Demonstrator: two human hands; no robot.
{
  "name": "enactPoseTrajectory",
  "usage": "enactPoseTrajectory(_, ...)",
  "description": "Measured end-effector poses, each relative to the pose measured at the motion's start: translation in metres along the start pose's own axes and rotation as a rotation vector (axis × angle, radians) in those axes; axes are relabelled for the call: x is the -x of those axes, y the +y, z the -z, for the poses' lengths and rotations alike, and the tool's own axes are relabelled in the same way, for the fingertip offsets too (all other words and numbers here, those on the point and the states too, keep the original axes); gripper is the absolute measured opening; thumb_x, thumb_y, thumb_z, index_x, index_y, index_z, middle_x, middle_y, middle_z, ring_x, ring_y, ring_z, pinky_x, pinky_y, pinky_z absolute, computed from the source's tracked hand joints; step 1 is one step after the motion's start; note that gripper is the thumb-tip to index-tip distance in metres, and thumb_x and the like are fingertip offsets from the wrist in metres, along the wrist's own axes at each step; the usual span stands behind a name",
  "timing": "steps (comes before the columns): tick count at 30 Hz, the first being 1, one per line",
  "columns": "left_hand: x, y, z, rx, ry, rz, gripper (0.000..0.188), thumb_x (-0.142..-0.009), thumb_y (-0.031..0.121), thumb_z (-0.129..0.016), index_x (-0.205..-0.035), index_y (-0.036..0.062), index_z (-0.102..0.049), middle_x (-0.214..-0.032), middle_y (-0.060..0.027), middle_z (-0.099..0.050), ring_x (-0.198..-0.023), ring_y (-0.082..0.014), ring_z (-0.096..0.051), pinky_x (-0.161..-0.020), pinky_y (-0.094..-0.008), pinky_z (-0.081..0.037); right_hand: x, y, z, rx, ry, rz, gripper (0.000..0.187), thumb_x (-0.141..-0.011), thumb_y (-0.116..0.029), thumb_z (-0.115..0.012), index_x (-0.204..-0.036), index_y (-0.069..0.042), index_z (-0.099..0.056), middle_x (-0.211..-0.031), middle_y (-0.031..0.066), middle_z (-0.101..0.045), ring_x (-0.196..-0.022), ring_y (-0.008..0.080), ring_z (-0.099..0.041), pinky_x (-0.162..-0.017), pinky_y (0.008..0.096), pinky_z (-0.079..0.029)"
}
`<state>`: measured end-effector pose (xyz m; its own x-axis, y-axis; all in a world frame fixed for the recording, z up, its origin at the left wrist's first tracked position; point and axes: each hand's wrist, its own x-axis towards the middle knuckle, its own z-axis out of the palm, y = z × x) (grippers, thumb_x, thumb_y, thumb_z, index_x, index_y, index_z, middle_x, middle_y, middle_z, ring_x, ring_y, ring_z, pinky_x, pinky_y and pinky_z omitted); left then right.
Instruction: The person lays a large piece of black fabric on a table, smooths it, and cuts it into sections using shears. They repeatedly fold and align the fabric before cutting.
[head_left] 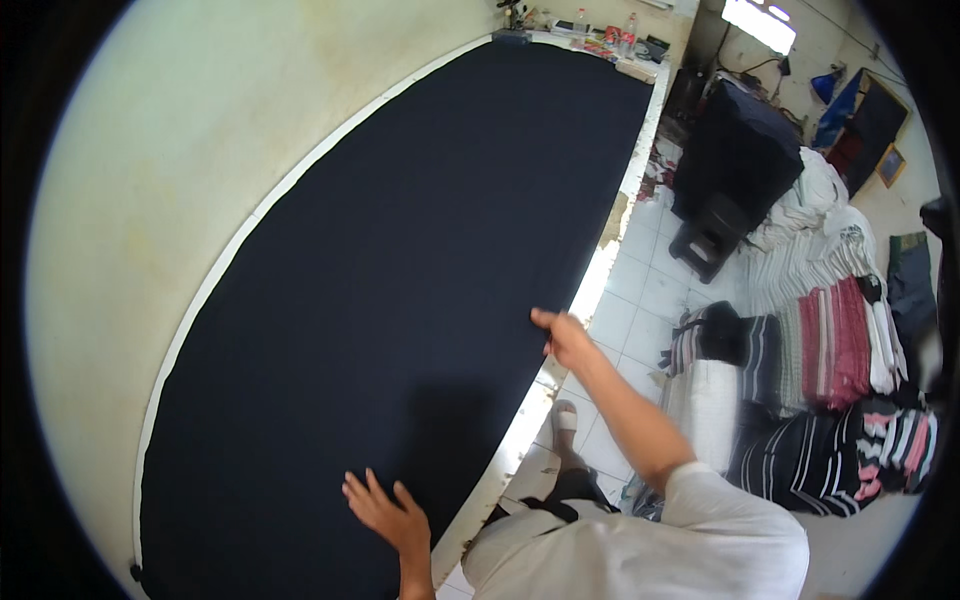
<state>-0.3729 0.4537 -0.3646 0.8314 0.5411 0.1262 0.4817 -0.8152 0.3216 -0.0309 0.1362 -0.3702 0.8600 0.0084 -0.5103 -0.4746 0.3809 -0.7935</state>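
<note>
A long sheet of black fabric (pixel 400 260) lies spread nearly smooth over a long white table. My left hand (pixel 385 512) rests on it near the closer end, palm down, fingers spread, holding nothing. Farther along, my right hand (pixel 566 338) is at the fabric's right edge. Its index finger stretches inward over the cloth, with the thumb apart below it; the other fingers are mostly hidden. No fold of cloth shows between its fingers.
White table edge (pixel 600 270) runs along the right. Bottles (pixel 628 34) and small items stand at the far end. On the tiled floor to the right are a dark plastic stool (pixel 712 238), stacks of folded striped cloth (pixel 836 340) and a large black-covered bundle (pixel 735 150). A wall (pixel 190 150) borders the left.
</note>
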Motion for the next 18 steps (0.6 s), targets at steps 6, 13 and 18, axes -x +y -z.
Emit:
enactPoseTrajectory(6, -0.02, 0.086, -0.024, -0.173, -0.074, 0.147, 0.066, -0.113, 0.038, -0.046, -0.166, -0.0005, -0.036, -0.177, -0.0243, -0.021, -0.166, -0.0431, -0.013, -0.132, -0.0591, -0.006, -0.077, -0.083, 0.064, 0.567, -0.04, 0.241, 0.046, -0.103, -0.009, -0.068, -0.136, 0.007, -0.039, -0.08, 0.0144, -0.061, -0.055, 0.027, -0.07, -0.046, 0.0369, -0.056)
enactPoseTrajectory(13, -0.059, 0.192, -0.057, -0.077, 0.018, -0.005, 0.066, -0.11, 0.034, -0.05, -0.164, -0.0029, -0.039, -0.176, -0.027, -0.024, -0.164, -0.0473, -0.014, -0.132, -0.0619, -0.006, -0.149, -0.152, 0.096, 0.337, 0.087, -0.076, 0.036, -0.103, -0.024, -0.073, -0.112, 0.008, -0.058, -0.074, 0.0152, -0.068, -0.051, 0.0251, -0.067, -0.046, 0.037, -0.058)
enactPoseTrajectory(18, -0.086, 0.278, -0.092, -0.074, -0.184, -0.186, 0.068, -0.108, 0.033, -0.054, -0.165, -0.0022, -0.038, -0.176, -0.0275, -0.023, -0.164, -0.0478, -0.013, -0.131, -0.0628, -0.007, -0.206, -0.203, 0.117, 0.713, 0.319, -0.034, 0.031, -0.099, -0.024, -0.073, -0.091, 0.006, -0.072, -0.072, 0.0135, -0.072, -0.049, 0.0255, -0.065, -0.052, 0.0424, -0.055)
